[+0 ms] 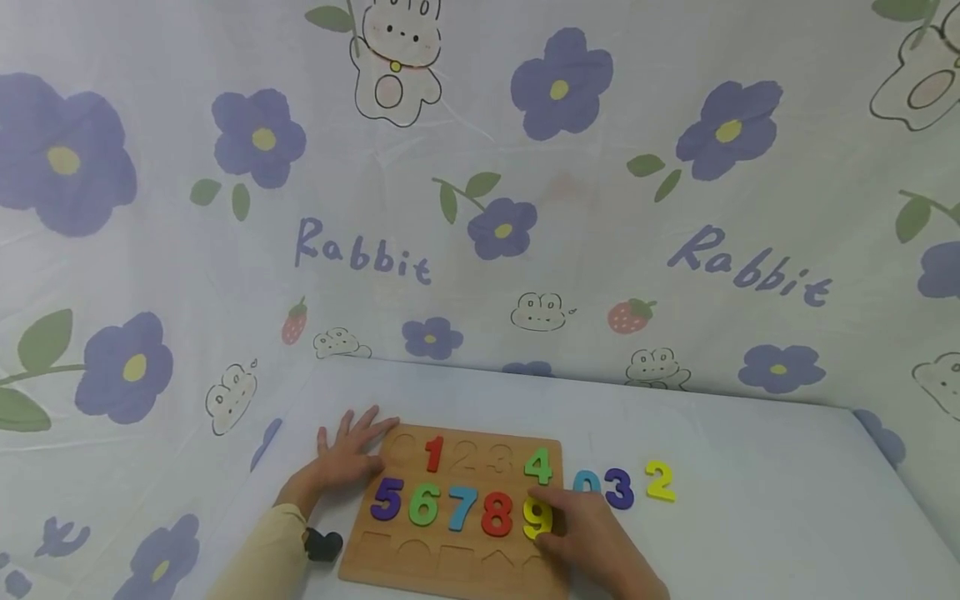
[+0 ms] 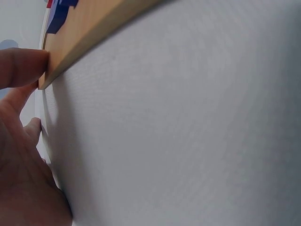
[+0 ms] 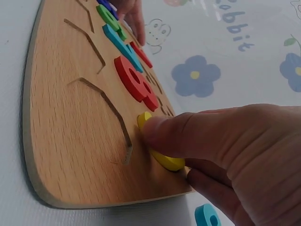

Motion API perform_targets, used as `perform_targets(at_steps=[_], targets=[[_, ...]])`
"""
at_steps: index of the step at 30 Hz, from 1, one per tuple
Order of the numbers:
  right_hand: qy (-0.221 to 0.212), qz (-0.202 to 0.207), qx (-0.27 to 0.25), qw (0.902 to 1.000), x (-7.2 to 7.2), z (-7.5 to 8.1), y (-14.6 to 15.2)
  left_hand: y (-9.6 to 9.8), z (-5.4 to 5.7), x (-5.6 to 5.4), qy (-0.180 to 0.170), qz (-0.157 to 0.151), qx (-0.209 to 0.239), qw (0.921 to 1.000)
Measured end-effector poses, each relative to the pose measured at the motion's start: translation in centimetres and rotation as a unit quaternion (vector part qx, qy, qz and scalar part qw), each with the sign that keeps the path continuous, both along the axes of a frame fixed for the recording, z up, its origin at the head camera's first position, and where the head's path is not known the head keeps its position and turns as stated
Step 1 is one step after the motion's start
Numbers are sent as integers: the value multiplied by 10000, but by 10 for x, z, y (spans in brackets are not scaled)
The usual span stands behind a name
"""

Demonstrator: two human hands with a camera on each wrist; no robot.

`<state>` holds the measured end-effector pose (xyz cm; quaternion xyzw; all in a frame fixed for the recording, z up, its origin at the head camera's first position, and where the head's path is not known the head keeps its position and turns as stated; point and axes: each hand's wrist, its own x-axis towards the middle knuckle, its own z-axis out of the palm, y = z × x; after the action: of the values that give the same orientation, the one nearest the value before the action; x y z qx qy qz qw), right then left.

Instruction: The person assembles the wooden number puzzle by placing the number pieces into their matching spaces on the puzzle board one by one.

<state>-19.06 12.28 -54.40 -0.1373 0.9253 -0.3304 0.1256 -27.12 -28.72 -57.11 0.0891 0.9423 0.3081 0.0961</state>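
Watching from afar, I saw the left hand [image 1: 347, 457] splayed against the wooden board [image 1: 476, 482] at ten o'clock; on it, at three, the right hand [image 1: 588, 529] pinched the yellow 9 [image 3: 168, 161]: light, stiff, I judged, best gripped by its sides!

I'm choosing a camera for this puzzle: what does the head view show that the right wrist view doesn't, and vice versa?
Head only: the green 4 on the board, and the purple 3 and yellow 2 lying loose.
Right wrist only: the board's rounded lower-right corner, cut off in the head picture.
Both: the loose blue 0, red 1, purple 5, green 6, blue 7, red 8, right grip pinching the yellow 9, and left grip.
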Motion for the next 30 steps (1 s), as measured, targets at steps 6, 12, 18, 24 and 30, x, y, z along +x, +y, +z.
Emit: perform_targets(at_steps=[6,12,18,24,30], targets=[[40,-23,10,10000,3,4,1,-4,-7,-3,113,-28,-5,9999],[108,-302,-128,9994,6,19,11,-5,-5,-3,23,-21,101,9999],[668,-597,-55,9960,1,45,33,-6,-14,-7,133,-55,16,9999],[1174,-377,-293,9919,-4,62,65,-8,-17,-10,163,-116,-22,9998],[1580,-162,-598,9855,-7,70,99,-7,-17,-9,147,-82,-125,9998]])
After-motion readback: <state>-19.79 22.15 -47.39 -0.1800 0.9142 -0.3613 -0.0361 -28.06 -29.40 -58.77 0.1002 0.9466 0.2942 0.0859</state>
